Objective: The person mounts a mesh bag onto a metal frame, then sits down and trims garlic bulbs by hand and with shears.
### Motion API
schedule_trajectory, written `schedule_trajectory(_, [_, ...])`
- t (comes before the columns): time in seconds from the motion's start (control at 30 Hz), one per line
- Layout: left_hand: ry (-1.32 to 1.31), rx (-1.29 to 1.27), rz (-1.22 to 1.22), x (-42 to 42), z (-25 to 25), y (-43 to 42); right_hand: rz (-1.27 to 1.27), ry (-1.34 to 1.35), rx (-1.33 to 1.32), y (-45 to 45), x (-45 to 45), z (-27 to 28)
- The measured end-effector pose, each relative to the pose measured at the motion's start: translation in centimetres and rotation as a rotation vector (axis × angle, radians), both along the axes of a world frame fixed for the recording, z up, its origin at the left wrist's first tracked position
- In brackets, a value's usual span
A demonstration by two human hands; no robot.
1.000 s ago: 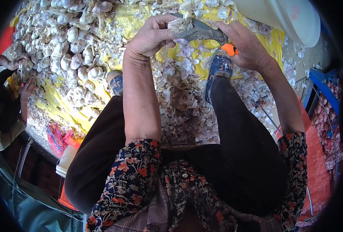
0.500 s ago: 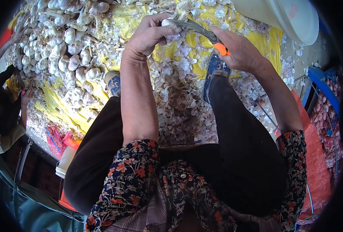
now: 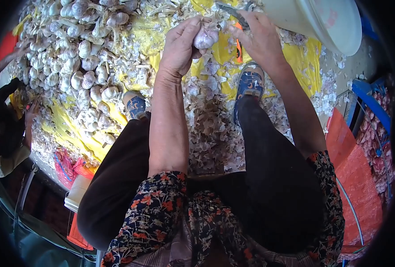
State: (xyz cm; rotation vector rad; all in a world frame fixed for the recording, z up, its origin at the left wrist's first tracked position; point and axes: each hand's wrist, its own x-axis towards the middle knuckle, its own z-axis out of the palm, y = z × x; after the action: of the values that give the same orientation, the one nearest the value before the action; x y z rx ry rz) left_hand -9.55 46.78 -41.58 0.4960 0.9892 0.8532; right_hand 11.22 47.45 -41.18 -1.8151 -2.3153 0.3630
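My left hand (image 3: 182, 43) is closed around a purplish-white garlic bulb (image 3: 205, 37), which faces right between thumb and fingers. To its right, my right hand (image 3: 260, 39) holds pruning shears (image 3: 234, 12) with dark blades and an orange handle (image 3: 239, 50). The blades point up and left, apart from the bulb. Part of the handle is hidden by my fingers. Beneath both hands, papery garlic skins (image 3: 206, 107) cover a yellow sheet (image 3: 311, 66).
Many garlic bulbs (image 3: 75, 58) are piled at the upper left. A co-worker's hand (image 3: 32, 109) shows at the left edge. A pale tub (image 3: 335, 24) stands at the upper right, a white bucket (image 3: 76, 191) at the lower left, a red mesh sack (image 3: 355, 187) at the right.
The shears have moved away from the bulb, up and to the right, and turned in my right hand. My left hand has shifted slightly right, and the bulb now shows whole.
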Motion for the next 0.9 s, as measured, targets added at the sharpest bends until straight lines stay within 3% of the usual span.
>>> schedule_trajectory(0.03, [0.011,-0.041,0.066,0.3,-0.4,0.0,0.043,0.409,-0.075,0.0,-0.9,0.8])
schedule_trajectory(0.07, [0.006,-0.04,0.077,0.8,-0.8,-0.1,0.054,0.404,-0.076,-0.4,-2.0,1.3])
schedule_trajectory(0.13, [0.091,-0.025,0.275,2.2,-1.4,-0.2,0.102,0.676,-0.189,-1.5,-4.0,1.7])
schedule_trajectory(0.17, [0.137,-0.023,0.311,2.6,-1.3,-0.3,0.1,0.675,-0.188,-1.7,-4.3,1.2])
schedule_trajectory(0.2, [0.135,-0.02,0.309,2.9,-0.4,-0.2,0.012,0.845,-0.294,-1.9,-4.4,0.4])
schedule_trajectory(0.23, [0.047,-0.107,0.36,3.1,0.9,-0.2,-0.076,1.013,-0.398,-1.8,-4.6,0.2])
schedule_trajectory(0.27, [-0.043,-0.193,0.412,3.2,1.6,0.0,-0.071,1.01,-0.393,-1.9,-4.6,0.2])
schedule_trajectory(0.3, [-0.26,-0.115,0.268,1.8,-0.1,-0.6,-0.145,1.198,-0.461,-2.1,-4.8,0.5])
schedule_trajectory(0.33, [-0.263,-0.108,0.274,2.0,-0.1,-0.8,-0.22,1.384,-0.532,-2.2,-4.9,0.8])
schedule_trajectory(0.43, [0.042,-0.036,0.29,4.0,0.8,-1.8,-0.275,1.287,-0.476,-2.2,-4.9,0.5])
schedule_trajectory(0.47, [0.293,0.109,0.259,4.5,1.2,-2.1,-0.325,1.227,-0.438,-2.4,-4.9,0.2])
schedule_trajectory(0.53, [0.513,0.316,0.395,5.2,-0.1,-2.0,-0.285,1.085,-0.322,-2.5,-5.6,1.1])
schedule_trajectory(0.57, [0.505,0.318,0.397,5.5,-0.5,-2.3,-0.331,1.128,-0.353,-2.4,-5.8,1.7])
schedule_trajectory(0.6, [0.666,0.43,0.389,5.6,0.4,-2.3,-0.375,1.173,-0.384,-2.2,-6.3,2.3])
schedule_trajectory(0.63, [0.833,0.538,0.379,5.6,1.2,-2.3,-0.585,1.443,-0.407,-1.9,-6.8,1.2])
schedule_trajectory(0.73, [0.757,0.574,0.334,4.6,2.1,-2.0,-0.549,1.332,-0.488,-1.4,-6.2,1.0])
schedule_trajectory(0.8, [0.7,0.463,0.324,4.3,1.4,-2.4,-0.602,1.411,-0.525,-1.9,-6.2,0.7])
schedule_trajectory(0.9, [0.142,0.123,0.461,4.8,0.7,-2.1,-0.56,1.386,-0.4,-2.2,-5.9,0.7])
